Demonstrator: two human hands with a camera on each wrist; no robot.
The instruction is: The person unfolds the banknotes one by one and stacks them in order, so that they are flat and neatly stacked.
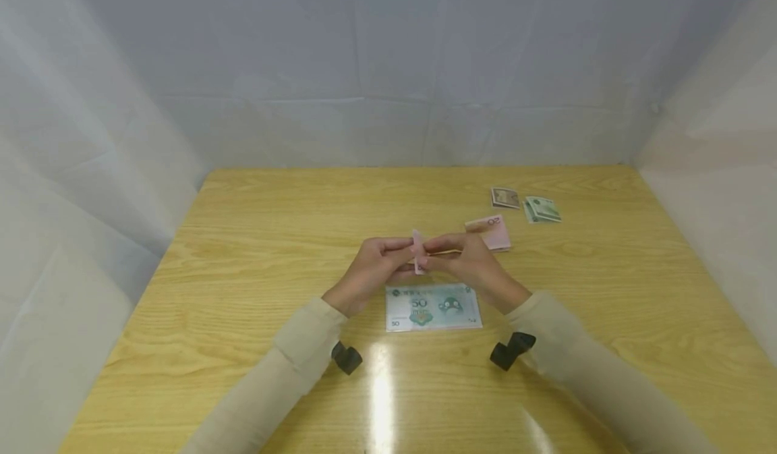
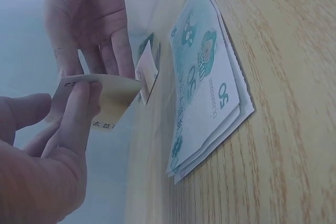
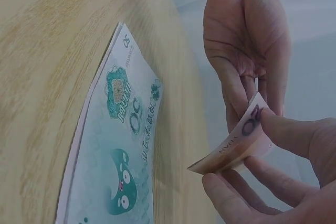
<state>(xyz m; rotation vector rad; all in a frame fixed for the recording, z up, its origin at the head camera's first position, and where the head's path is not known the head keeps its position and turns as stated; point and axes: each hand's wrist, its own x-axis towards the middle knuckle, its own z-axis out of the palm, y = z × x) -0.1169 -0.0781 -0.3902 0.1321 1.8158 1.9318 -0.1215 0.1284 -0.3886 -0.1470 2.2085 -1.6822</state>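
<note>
Both hands — left hand [image 2: 47,150], right hand [image 2: 89,19] — pinch a folded note [image 2: 113,95] beside the green 50 notes [image 2: 207,82].

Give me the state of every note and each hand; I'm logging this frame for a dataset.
Pink note: folded, held above the table.
Left hand: pinching the pink note.
Right hand: pinching the pink note.
Green 50 notes: flat, stacked.
Pink folded note: lying on the table.
Two far notes: folded, side by side.

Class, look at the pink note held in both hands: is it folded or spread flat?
Folded. The pink note bends over on itself between the left hand and right hand, unlike the green notes lying flat on the table.
</note>
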